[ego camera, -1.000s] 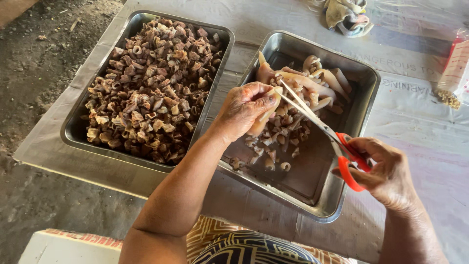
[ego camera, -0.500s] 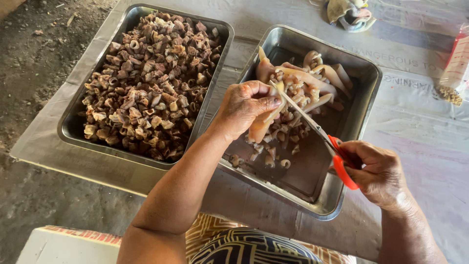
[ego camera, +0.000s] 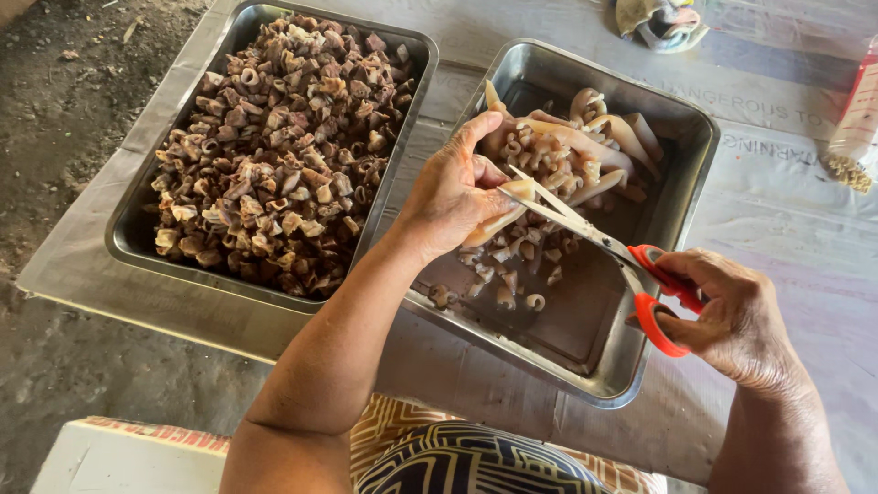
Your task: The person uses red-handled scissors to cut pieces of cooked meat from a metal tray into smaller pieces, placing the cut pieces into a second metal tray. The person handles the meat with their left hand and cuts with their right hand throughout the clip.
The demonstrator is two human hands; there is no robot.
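Observation:
My left hand (ego camera: 453,197) grips a pale strip of meat (ego camera: 498,220) over the right-hand steel tray (ego camera: 681,123). Scissors with red handles (ego camera: 663,297) are in my right hand (ego camera: 732,316), their blades apart around the strip's upper end. Below the strip lie small cut pieces (ego camera: 498,284) on the tray floor. More long pale strips (ego camera: 585,146) are heaped at the tray's far end. The left steel tray (ego camera: 133,233) is piled with several brownish cut pieces (ego camera: 274,155).
Both trays stand on a grey sheet over a table (ego camera: 786,229). A crumpled cloth (ego camera: 658,20) lies at the far edge, and a clear bag with a red stripe (ego camera: 855,128) sits at the right. Bare dirt ground (ego camera: 46,101) is to the left.
The scissor blades have opened around the strip's end. My left hand shifted slightly, still holding the strip above the tray.

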